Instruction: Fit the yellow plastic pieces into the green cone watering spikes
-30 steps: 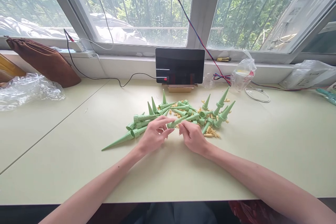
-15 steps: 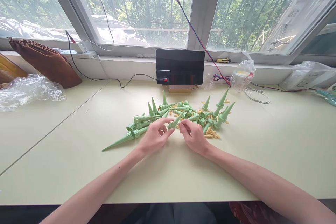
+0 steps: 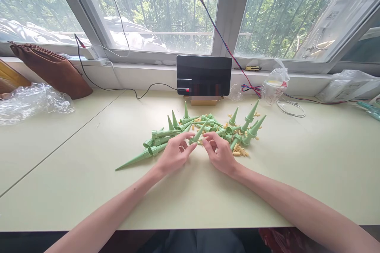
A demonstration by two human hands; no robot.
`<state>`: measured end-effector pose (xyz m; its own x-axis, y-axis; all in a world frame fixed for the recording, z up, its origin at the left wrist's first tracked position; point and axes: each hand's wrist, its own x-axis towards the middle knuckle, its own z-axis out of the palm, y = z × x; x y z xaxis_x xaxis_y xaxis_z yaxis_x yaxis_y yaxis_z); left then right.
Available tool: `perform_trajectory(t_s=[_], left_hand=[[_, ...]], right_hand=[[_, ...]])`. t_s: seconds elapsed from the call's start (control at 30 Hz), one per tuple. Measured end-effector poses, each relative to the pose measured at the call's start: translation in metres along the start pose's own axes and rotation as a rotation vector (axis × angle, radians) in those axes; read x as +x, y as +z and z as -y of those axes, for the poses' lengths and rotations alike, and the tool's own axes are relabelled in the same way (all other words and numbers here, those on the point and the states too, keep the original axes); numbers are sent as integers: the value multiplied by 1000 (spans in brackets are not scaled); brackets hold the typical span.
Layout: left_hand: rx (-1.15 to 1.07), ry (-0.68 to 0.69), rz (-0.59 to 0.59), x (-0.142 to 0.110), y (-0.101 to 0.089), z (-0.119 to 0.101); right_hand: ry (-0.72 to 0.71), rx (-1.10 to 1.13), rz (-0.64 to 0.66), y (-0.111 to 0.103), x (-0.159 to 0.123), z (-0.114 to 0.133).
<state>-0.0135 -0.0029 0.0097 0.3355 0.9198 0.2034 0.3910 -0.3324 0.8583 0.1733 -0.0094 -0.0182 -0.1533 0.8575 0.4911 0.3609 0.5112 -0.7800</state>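
Observation:
A pile of green plastic cone spikes mixed with small tan pieces lies on the pale green table. My left hand pinches the wide end of one green spike, whose tip points up and away to the right. My right hand is beside it with fingers pinched together at the spike's base; what they hold is too small to make out. A row of joined spikes lies to the left of my left hand.
A dark tablet stands on a small stand at the back by the window. A brown pouch and crumpled clear plastic sit far left. A plastic bag, cables and a packet are at the right.
The held spike has swung from lying nearly flat across both hands to pointing up and away. My right fingers have drawn in toward its base. The arms stayed in place.

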Motion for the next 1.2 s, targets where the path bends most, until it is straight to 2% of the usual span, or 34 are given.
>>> perform_trajectory(t_s=[0.23,0.53,0.97,1.2], left_hand=[[-13,-107,7,-1,0,-1],[-40,-86,15,-1,0,-1],[-126,-158,66,0,0,-3],[-117,-168,81,1,-1,-1]], right_hand=[[-30,-58,-7,0,0,-1],[-36,-96,-24,1,1,-5],[-29,-80,-69,1,0,-8],[-72,-97,-62,1,-1,-10]])
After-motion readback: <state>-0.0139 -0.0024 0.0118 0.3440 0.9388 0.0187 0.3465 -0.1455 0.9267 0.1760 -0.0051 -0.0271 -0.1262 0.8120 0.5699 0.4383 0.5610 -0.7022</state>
